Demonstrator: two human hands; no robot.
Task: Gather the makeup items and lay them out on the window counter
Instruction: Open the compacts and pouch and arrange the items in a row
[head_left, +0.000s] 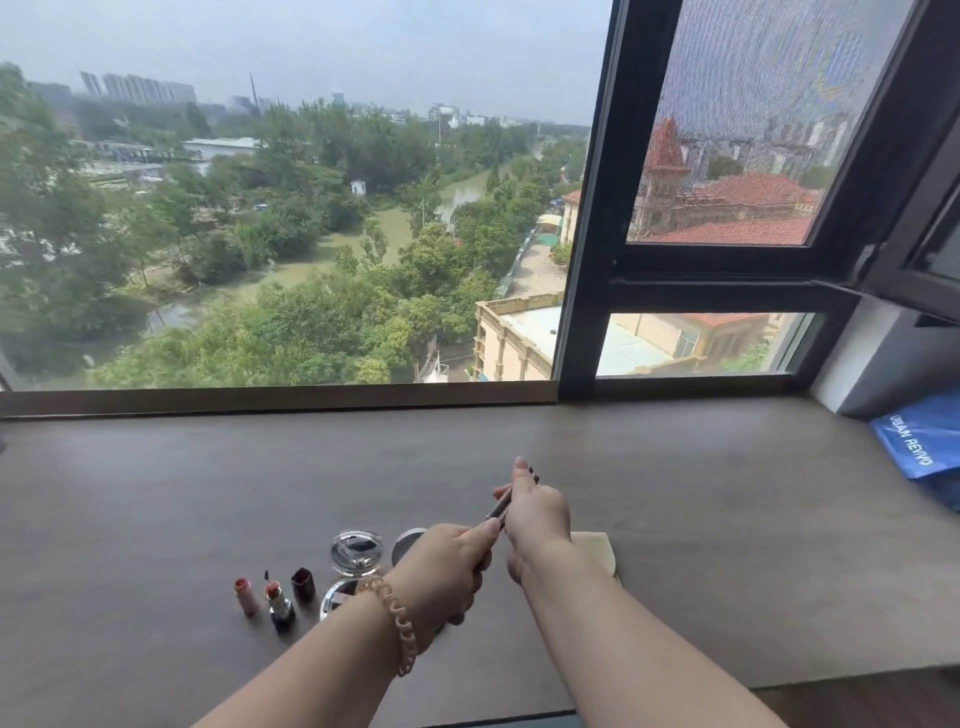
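Silvery makeup pencil (498, 508) sits between the hands, left hand (447, 566) gripping one end, right hand (535, 512) pinching the other.

Soft, hazy daylight comes through the window (311, 208) and lights the counter (675, 493) evenly, casting only faint shadows. The clear compact lid (357, 552) catches small glints. Wide-angle bending tilts the window frame (587, 208) at the right, trees (52, 234) at the left edge smear, and the mesh screen (753, 119) shows moiré.
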